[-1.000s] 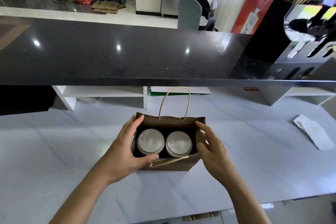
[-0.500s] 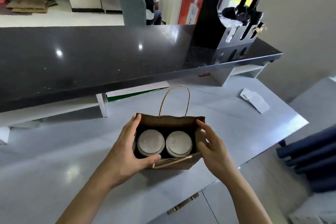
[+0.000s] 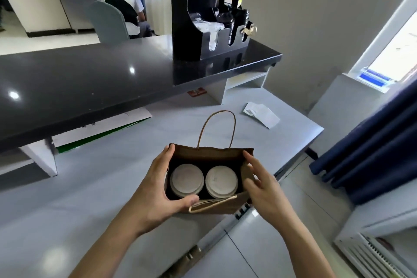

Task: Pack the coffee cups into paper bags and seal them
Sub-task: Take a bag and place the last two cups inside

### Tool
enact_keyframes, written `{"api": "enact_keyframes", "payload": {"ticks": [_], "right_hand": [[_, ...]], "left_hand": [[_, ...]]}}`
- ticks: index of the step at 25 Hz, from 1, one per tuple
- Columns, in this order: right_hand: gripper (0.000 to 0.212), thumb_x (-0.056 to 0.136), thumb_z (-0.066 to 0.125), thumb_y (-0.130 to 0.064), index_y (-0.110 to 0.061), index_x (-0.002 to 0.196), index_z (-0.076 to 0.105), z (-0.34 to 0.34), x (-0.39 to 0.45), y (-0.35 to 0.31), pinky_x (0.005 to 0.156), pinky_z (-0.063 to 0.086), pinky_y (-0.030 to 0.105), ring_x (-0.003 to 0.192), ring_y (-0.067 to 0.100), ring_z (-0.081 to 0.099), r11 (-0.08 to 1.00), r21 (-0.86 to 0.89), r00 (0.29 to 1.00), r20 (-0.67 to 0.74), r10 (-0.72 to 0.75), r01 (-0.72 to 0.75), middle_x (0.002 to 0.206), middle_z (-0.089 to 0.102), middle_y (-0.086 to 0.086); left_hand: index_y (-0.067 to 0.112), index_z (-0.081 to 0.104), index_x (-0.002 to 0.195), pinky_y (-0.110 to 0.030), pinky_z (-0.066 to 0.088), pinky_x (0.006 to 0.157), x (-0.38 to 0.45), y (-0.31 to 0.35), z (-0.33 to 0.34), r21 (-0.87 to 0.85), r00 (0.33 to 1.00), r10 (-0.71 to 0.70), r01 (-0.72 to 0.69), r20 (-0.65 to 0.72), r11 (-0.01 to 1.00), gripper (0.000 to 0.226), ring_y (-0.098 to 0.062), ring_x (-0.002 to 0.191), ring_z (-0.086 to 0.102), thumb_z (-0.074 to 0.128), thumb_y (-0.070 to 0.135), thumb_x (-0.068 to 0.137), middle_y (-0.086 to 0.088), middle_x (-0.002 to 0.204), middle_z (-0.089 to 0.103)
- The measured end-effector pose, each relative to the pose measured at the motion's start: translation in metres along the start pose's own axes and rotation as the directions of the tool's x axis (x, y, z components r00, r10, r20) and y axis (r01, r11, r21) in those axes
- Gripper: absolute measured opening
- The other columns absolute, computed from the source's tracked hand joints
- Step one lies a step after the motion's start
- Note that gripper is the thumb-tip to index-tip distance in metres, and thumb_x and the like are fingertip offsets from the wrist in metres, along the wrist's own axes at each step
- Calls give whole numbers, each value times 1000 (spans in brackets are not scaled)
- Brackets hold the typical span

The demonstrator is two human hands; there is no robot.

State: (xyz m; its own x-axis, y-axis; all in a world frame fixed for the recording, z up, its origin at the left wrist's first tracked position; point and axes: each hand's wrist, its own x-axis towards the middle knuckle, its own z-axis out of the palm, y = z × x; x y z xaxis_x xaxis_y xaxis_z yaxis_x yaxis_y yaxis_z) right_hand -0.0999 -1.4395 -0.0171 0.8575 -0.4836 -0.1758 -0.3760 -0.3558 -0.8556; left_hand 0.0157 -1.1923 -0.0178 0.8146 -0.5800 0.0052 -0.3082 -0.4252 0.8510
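Left hand: my left hand grips the left end of the brown paper bag, fingers up the outer side and thumb hooked over the near rim; I judge this is to steady the bag and keep its mouth spread.
Right hand: my right hand holds the right end, fingers curled on the side panel, which is creased inward; it looks like a grip preparing the fold.
Bag: it stands upright on the pale grey worktop, near its front edge, mouth open.
Near handle: folded flat over the front rim, just beside my left thumb.
Coffee cups: left cup and right cup sit side by side inside the bag, white lids on, nearly touching.
Far handle: stands upright above the back rim.
Task status: packing appears done for this bag; sealing not yet done.
Next step, my judgement: bring the rims together evenly so the lids are not pressed.
Beyond the bag: a folded white paper lies well apart.
Far zone: a black raised counter carries a black condiment organiser with wooden stirrers.
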Motion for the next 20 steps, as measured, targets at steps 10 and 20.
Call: {"api": "enact_keyframes", "payload": {"ticks": [10,20], "right_hand": [[67,103,44,-12,-55,152,30,-123,54,55,76,46,9,107,-16,49,998,-34,998,12,-59,59,157,44,-5],[66,102,52,-19,-59,149,31,-193,126,93,82,45,13,116,-14,47,997,-15,997,12,-72,72,153,46,-6]], "left_hand": [[50,5,158,-21,24,118,55,72,115,-23,998,-17,16,-63,1000,123,13,139,19,87,54,66,33,162,8],[48,3,159,-17,22,116,134,105,177,19,997,-39,40,-63,999,123,11,140,18,87,54,68,31,162,8]]}}
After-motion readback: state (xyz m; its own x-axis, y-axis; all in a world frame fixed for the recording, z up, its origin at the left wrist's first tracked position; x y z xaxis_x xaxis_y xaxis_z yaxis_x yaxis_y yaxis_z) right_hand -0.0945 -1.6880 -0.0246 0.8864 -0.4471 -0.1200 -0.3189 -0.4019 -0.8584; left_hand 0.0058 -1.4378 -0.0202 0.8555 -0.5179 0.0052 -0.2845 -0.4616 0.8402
